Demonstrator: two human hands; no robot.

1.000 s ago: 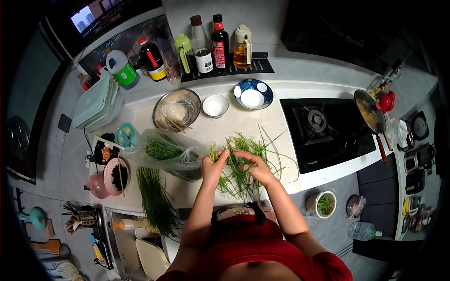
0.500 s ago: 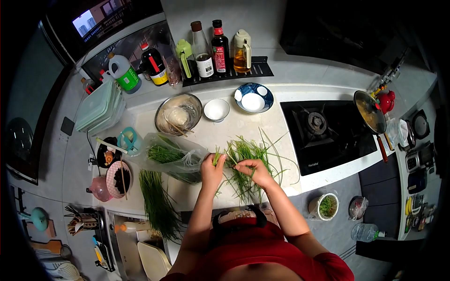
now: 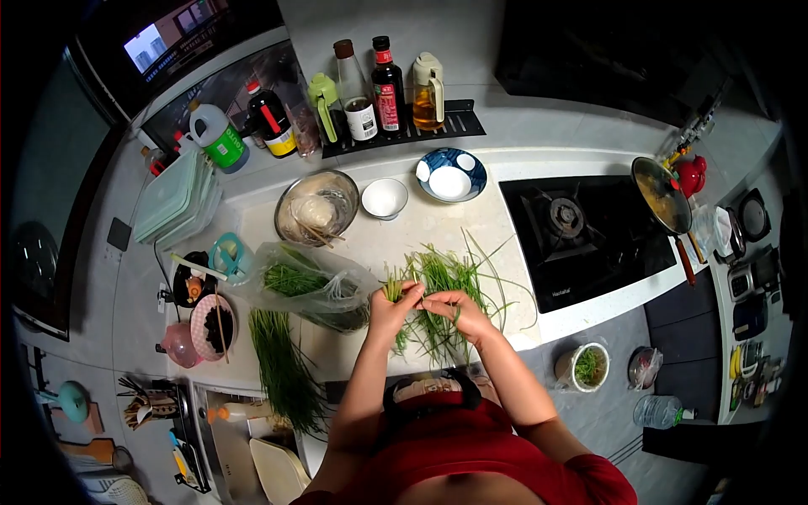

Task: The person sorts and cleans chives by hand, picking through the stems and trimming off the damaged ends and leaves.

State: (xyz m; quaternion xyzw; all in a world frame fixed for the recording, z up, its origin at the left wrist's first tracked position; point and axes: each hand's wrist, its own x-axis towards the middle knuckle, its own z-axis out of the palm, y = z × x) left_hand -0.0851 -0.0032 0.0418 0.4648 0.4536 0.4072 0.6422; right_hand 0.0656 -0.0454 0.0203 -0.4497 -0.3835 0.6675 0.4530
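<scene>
My left hand (image 3: pixel 394 311) is closed around a small bunch of garlic chives (image 3: pixel 393 289), with the pale ends poking up above the thumb. Right beside it, my right hand (image 3: pixel 456 313) has its fingertips pinched together near the left thumb, and a green blade shows against its palm. Whether the pinch holds a chive end is too small to be sure. Under and around the right hand lies a loose pile of chives (image 3: pixel 438 273) on the counter. To the left are a clear plastic bag of chives (image 3: pixel 324 273) and a neat chive bundle (image 3: pixel 282 362) at the counter's front edge.
Behind my hands stand a metal bowl with dough (image 3: pixel 313 210) and chopsticks, a white bowl (image 3: pixel 385 199) and a blue patterned bowl (image 3: pixel 474 181). A gas stove (image 3: pixel 589 278) is at the right. A lined bin (image 3: pixel 568 370) with green scraps is on the floor.
My right hand has come in against my left thumb, closing the gap between the hands. The view has shifted slightly.
</scene>
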